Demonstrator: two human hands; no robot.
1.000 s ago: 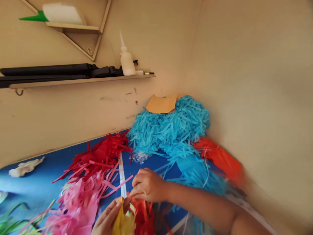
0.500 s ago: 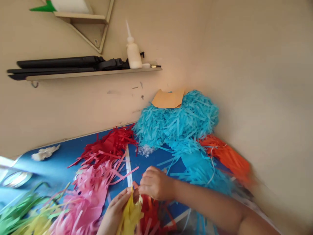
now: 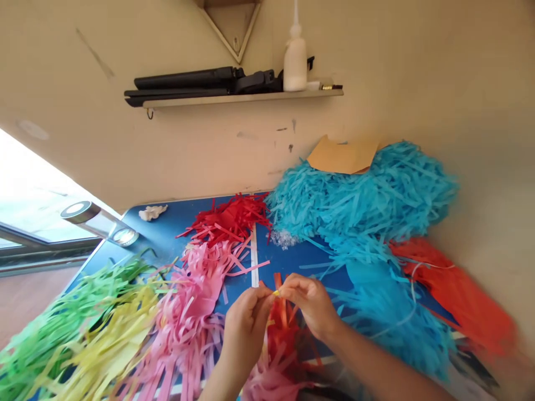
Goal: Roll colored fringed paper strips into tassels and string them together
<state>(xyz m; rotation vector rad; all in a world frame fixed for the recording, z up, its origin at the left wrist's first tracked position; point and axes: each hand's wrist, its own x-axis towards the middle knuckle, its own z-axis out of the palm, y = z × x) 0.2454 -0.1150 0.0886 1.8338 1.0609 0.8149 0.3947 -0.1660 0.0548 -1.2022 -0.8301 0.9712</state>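
Note:
My left hand and my right hand meet over the blue table, fingertips pinched together on a small yellow paper piece. Most of that yellow paper is hidden behind my left hand. Under the hands lies orange-red fringed paper. A pink fringe pile lies just left of my left hand, and red strips lie beyond it.
A big light-blue shredded paper heap with a tan card on top fills the corner. Orange paper lies at right, green and yellow fringes at left. A wall shelf carries a glue bottle.
The view has swung left and down, so green and yellow fringes now show. Both hands rose and their fingertips came together on the yellow piece, which is now mostly hidden.

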